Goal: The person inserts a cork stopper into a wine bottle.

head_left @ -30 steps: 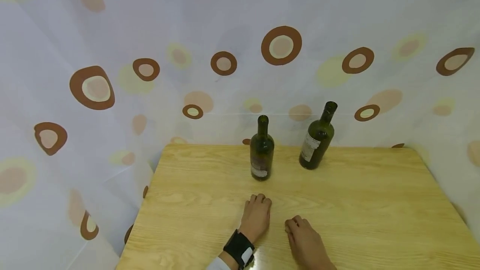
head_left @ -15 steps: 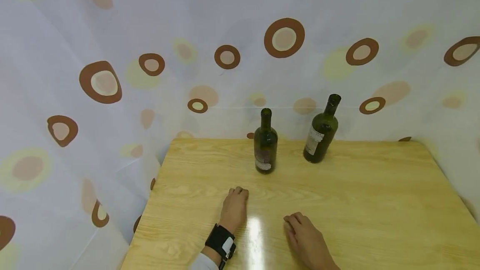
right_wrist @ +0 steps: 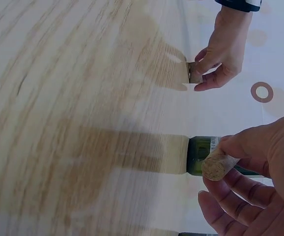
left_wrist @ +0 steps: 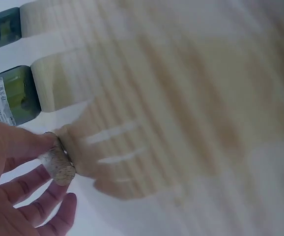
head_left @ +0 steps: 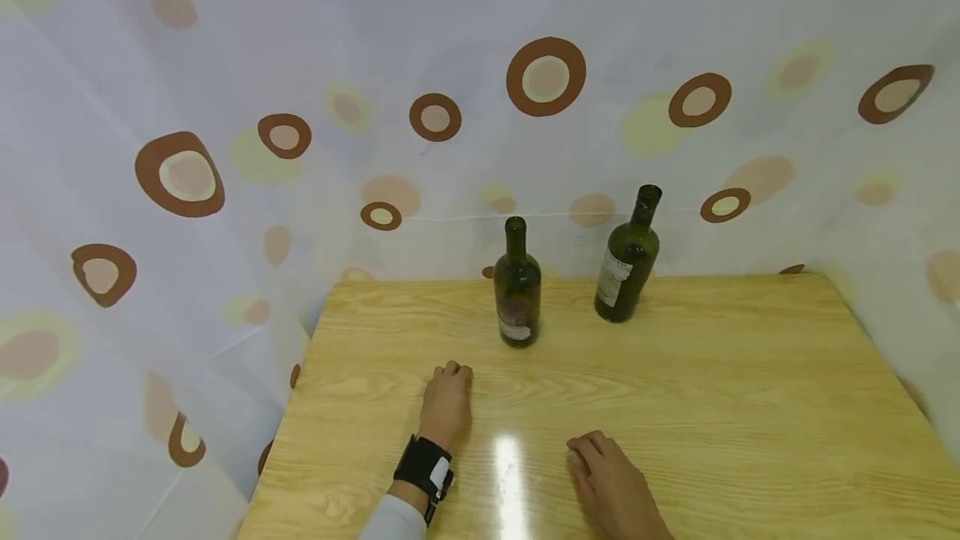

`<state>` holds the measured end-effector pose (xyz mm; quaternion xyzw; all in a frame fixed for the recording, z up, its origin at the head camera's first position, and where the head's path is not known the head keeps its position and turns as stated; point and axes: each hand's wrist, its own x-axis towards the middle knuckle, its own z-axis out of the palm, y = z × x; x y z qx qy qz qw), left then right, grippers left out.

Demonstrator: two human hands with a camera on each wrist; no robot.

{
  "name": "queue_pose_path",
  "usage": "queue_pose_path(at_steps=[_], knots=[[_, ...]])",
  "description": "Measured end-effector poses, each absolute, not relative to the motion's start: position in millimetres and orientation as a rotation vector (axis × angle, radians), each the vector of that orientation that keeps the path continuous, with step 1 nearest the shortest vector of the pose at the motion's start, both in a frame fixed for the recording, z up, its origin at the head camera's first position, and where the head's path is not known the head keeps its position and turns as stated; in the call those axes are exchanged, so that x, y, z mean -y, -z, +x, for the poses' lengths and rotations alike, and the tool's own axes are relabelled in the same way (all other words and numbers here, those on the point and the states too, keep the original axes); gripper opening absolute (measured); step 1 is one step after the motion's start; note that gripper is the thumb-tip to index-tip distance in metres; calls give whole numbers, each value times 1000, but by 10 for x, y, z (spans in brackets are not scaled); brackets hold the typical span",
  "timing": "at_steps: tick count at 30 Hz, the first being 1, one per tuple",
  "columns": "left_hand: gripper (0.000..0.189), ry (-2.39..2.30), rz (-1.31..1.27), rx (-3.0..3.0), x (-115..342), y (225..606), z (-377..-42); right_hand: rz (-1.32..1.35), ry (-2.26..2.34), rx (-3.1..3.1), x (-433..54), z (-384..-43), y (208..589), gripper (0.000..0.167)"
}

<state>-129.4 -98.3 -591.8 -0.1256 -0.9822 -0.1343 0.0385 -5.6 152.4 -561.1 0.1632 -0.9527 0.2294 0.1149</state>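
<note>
Between thumb and fingers my left hand point(head_left: 446, 407) pinches a cork point(left_wrist: 58, 164), held right at the tabletop, left of and nearer than the closer bottle. A second cork point(right_wrist: 218, 166) is in the grip of my right hand point(head_left: 611, 482), its round end showing in the right wrist view. In the head view both corks are hidden under the hands. Two dark green wine bottles stand upright without visible stoppers: the nearer bottle point(head_left: 517, 298) at centre, the other bottle point(head_left: 627, 273) farther back to the right. Both carry pale, worn labels.
The light wooden table point(head_left: 720, 407) ends at a patterned curtain point(head_left: 480, 182) behind the bottles, which also hangs along the left and right sides. A black strap point(head_left: 422, 465) wraps my left wrist. A bright reflection lies on the table between my hands.
My left hand has slid left over the table, away from the spot in front of the nearer bottle. The right hand stays almost in place; the bottles have not moved on the table.
</note>
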Motion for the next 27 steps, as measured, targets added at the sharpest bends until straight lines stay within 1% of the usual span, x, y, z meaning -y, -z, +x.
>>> queue_pose_path(at_steps=[2,4,10,13,15,19,27], knots=[[26,407,-373,3028,973,5893,-1289,480,-680,2800,-1532,-55,5608,30],[33,440,-356,3033,939,5843,-1309,479,-680,2795,-1542,-60,5599,31],[74,696,-322,2972,788,5631,-1445,501,-668,2742,-1552,-77,5597,35],[94,1012,-325,2947,686,5510,-1574,497,-683,2714,-1545,-96,5595,36],[102,1278,-309,2914,606,5424,-1681,488,-718,2694,-1542,-116,5584,36],[110,1607,-259,2798,468,5306,-1895,462,-795,2669,-1528,-147,5557,35],[119,1753,-279,2525,328,5263,-2159,403,-869,2632,-1509,-119,5575,42]])
